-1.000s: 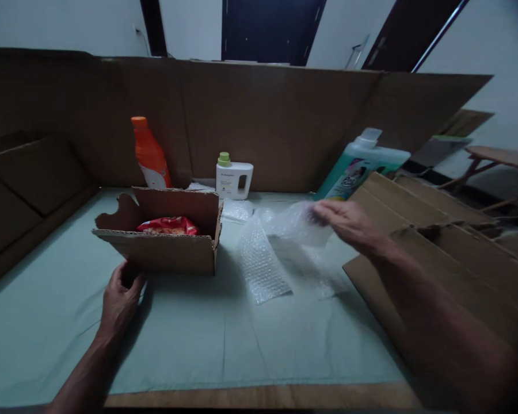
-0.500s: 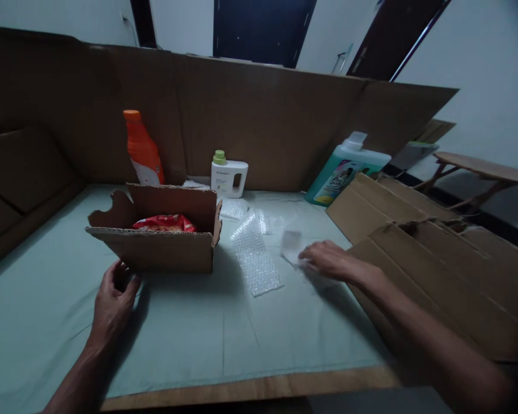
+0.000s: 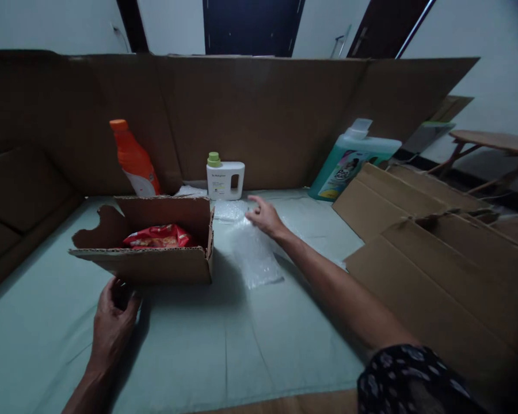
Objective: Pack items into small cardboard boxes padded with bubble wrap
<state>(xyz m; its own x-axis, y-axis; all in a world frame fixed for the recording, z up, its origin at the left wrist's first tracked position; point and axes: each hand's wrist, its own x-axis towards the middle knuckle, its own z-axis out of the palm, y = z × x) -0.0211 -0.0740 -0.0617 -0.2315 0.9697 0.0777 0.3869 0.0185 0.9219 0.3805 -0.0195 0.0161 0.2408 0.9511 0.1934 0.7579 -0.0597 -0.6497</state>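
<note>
My left hand (image 3: 114, 310) rests on the cloth at the near left corner of an open cardboard box (image 3: 155, 267). Its fingertips touch the bottom of the box, and thumb and fingers are apart. Inside the box lies a red packet (image 3: 162, 236). My right hand (image 3: 265, 217) reaches out to the far end of a clear bubble wrap sheet (image 3: 256, 259). The index finger points out, while the thumb and other fingers close on the wrap; the sheet is blurred. Another folded piece of bubble wrap (image 3: 229, 210) lies just beyond.
Along a cardboard wall (image 3: 263, 109) stand an orange bottle (image 3: 133, 158), a white bottle with green cap (image 3: 225, 179) and a teal bottle (image 3: 349, 161). Folded cardboard (image 3: 440, 287) covers the right side. Pale green cloth (image 3: 190, 345) lies under everything.
My right hand has let go of a white sheet at the right and moved left and away to the bubble wrap, which has shifted slightly. My left hand stays by the box.
</note>
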